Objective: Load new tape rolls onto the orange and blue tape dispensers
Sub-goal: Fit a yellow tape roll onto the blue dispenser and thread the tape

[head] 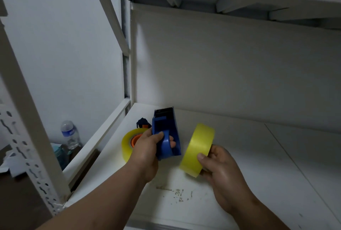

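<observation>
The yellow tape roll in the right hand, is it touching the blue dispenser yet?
Apart. The head view shows a strip of white shelf between the yellow tape roll held by the right hand and the blue dispenser gripped by the left hand.

2 bare forearms — no sleeves; left hand [147,148], right hand [219,167].

You will find nothing here that you can read. The water bottle [69,134] standing on the floor to your left carries a blue label, but its print is too small and blurred to make out. The blue tape dispenser [167,133] and the yellow tape roll [197,149] you hold show no lettering.
</observation>
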